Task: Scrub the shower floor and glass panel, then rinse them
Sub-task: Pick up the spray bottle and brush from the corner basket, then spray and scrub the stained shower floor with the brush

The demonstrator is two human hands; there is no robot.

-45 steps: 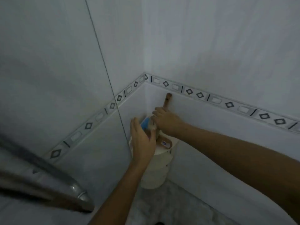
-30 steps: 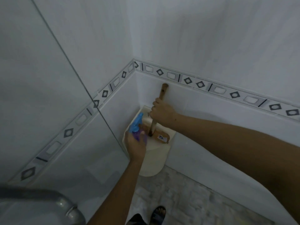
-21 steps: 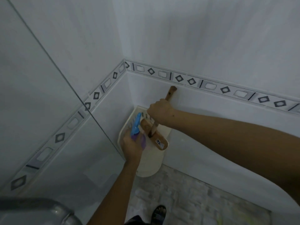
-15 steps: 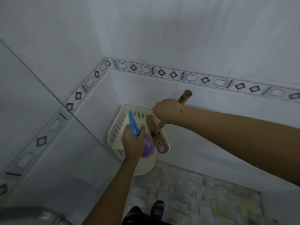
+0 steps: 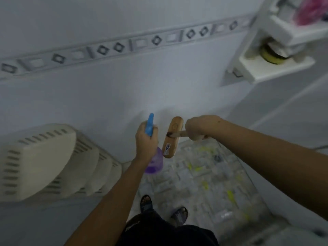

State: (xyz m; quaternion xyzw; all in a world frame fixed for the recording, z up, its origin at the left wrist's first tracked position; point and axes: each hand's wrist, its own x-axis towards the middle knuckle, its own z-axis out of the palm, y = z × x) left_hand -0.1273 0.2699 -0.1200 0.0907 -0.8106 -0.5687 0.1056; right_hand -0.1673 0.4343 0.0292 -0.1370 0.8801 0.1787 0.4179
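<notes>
stage: tools in hand, scrubbing not begun as far as I can judge; brush is in the air and touches no surface
left hand (image 5: pixel 145 141): fingers curled round the neck of the spray bottle (image 5: pixel 154 163), blue nozzle pointing to 12 o'clock, purple body hanging below the fist
right hand (image 5: pixel 199 127): fist wrapped round the handle of the wooden brush (image 5: pixel 171 139); brush head just right of the bottle, wooden back facing camera, bristles hidden
shower floor (image 5: pixel 213 183): at 5 o'clock, well below both hands; pale mosaic with yellow streaks (image 5: pixel 230 194), blurred; cannot tell if that is cleaner or pattern; no foam visible
glass panel: not identifiable in this view
done: nothing of scrub or rinse is evident
left: spray and scrub the floor, scrub the glass, rinse both, so nearly the whole task by my reading
other: cream slotted basket (image 5: pixel 44 160) at 8 o'clock; wall shelf (image 5: pixel 276 70) at 2 o'clock; tile border (image 5: pixel 124 46) at 11 o'clock; sandalled feet (image 5: pixel 146 201) at 6 o'clock
</notes>
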